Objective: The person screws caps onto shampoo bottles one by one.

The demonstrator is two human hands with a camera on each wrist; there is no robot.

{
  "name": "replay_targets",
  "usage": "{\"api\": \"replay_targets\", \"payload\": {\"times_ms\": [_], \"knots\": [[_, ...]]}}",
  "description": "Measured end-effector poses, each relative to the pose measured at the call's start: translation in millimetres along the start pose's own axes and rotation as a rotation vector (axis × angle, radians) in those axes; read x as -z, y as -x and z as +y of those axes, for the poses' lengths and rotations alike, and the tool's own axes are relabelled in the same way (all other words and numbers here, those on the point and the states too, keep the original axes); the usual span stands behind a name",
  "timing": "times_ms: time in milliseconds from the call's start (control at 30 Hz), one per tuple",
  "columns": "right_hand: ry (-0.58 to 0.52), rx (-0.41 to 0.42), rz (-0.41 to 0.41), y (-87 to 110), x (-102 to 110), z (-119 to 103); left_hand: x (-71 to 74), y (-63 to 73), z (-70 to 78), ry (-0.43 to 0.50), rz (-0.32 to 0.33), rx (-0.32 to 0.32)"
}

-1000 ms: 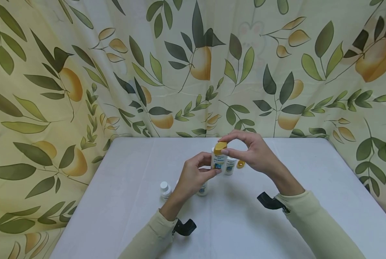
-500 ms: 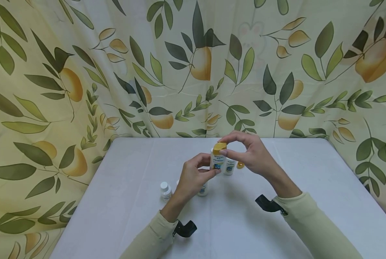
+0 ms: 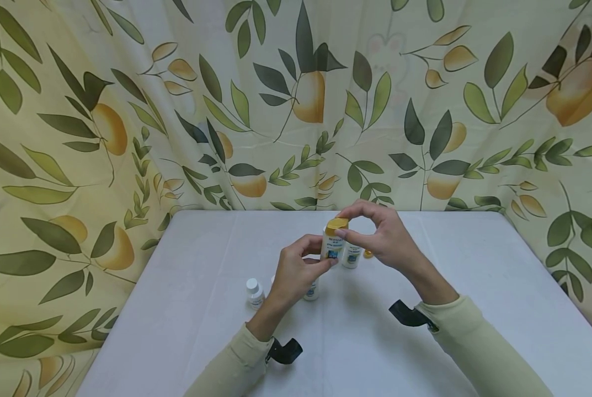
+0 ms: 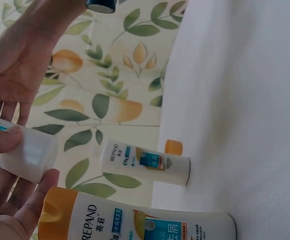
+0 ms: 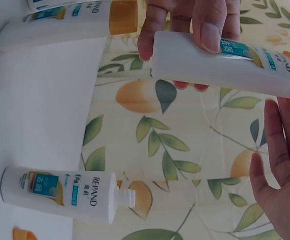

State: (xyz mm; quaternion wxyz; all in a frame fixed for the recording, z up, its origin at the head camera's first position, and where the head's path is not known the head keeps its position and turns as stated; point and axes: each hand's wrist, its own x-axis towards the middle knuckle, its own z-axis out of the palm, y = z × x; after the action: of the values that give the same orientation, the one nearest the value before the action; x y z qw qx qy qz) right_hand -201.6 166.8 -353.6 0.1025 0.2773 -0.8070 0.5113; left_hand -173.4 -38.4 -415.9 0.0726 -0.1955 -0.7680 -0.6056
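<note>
Above the table, my left hand (image 3: 298, 270) grips the body of a white shampoo bottle (image 3: 331, 249) between thumb and fingers. My right hand (image 3: 387, 242) pinches the yellow cap (image 3: 336, 225) on top of that bottle, thumb in front. The bottle is nearly upright. Just behind it stands a second shampoo bottle (image 4: 134, 162), whose bare white nozzle shows in the right wrist view. Beside this one lies a loose orange-yellow cap (image 4: 173, 146). A third shampoo bottle (image 4: 134, 220), capped, stands below my left hand and is partly hidden by it in the head view.
A small white bottle (image 3: 254, 294) with a white cap stands left of my left wrist. White cloth covers the table (image 3: 201, 248). A leaf-and-fruit patterned curtain (image 3: 296, 165) hangs along the far edge and the left side.
Both hands and the held bottle have shifted very slightly left. My right forearm has moved a little left, and the loose cap is more covered by the right hand. The grips look the same.
</note>
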Motion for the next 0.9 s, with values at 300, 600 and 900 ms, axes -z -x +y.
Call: {"api": "replay_targets", "payload": {"times_ms": [300, 600, 900], "knots": [[0.014, 0.007, 0.026, -0.5, -3, -1, -4.5, 0.1, -0.7, 0.0, 0.031, -0.018], [0.008, -0.007, 0.069, -1.5, -7, -2, -9.0, 0.0, 0.1, -0.016, 0.059, -0.039], [0.027, -0.017, 0.126, -2.3, -12, -1, -10.3, 0.6, 2.5, -0.039, 0.079, -0.046]]}}
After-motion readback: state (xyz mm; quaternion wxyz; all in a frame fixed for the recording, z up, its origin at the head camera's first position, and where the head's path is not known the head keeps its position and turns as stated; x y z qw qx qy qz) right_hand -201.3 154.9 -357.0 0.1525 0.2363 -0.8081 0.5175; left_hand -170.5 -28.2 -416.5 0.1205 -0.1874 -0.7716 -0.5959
